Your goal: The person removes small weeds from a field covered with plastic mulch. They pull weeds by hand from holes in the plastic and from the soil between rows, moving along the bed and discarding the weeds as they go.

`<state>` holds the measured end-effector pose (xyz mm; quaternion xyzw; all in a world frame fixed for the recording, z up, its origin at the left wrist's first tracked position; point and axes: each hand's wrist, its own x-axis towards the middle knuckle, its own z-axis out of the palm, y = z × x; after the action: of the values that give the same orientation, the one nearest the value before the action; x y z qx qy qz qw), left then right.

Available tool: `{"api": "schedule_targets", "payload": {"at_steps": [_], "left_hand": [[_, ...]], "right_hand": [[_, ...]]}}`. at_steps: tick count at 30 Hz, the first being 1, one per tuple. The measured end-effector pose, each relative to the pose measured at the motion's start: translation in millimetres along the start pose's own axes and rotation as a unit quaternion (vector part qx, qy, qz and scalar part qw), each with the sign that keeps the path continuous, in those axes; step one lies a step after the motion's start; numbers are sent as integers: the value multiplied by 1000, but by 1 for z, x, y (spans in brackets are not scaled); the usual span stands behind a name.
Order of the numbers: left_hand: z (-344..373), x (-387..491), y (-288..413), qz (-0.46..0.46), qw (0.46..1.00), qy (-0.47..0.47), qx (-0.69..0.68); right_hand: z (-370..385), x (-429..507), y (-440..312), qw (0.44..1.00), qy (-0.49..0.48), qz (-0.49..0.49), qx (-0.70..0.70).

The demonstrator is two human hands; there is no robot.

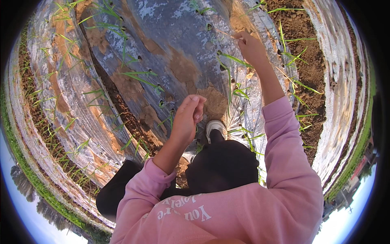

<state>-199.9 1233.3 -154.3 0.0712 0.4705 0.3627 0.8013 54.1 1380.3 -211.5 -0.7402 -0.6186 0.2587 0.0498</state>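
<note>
My right hand [251, 50] is out over the plastic mulch film at the upper right, its fingers closed around a thin tan stick [225, 32]. One end of the stick points left toward a planting hole [209, 26]; the other seems to run back behind my forearm. Just below that hand, a green seedling [236, 60] with long narrow leaves comes out of a hole in the film. My left hand [190, 114] hovers above the bed in the middle, fingers curled in, and nothing shows in it.
Film-covered beds [152, 18] carry rows of seedlings [140, 77] in holes, with dry soil patches [214, 99] on top. A bare soil furrow [310, 64] runs along the right. My shoe [215, 128] stands on the bed close to several seedlings [242, 91].
</note>
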Motion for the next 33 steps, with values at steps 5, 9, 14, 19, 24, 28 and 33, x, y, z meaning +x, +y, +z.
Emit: {"api": "schedule_targets", "payload": {"at_steps": [5, 9, 14, 19, 24, 28, 33], "left_hand": [[0, 2, -1, -3, 1000, 1, -1], [0, 3, -3, -3, 1000, -3, -1], [1, 3, -3, -2, 1000, -6, -2], [3, 3, -4, -10, 1000, -1, -8], [5, 3, -4, -18, 1000, -2, -5], [5, 3, -4, -14, 1000, -5, 0], [4, 5, -3, -15, 1000, -1, -10]], "right_hand": [[-17, -10, 0, 996, 8, -54, -65], [-11, -7, -11, 987, 31, -80, -133], [-4, -6, -28, 983, 41, -110, -139], [-1, -24, -32, 979, 59, -163, -103], [5, -33, -31, 981, 35, -177, -74], [12, -36, -27, 980, 33, -181, -75], [20, -37, -22, 985, 2, -138, -102]]}}
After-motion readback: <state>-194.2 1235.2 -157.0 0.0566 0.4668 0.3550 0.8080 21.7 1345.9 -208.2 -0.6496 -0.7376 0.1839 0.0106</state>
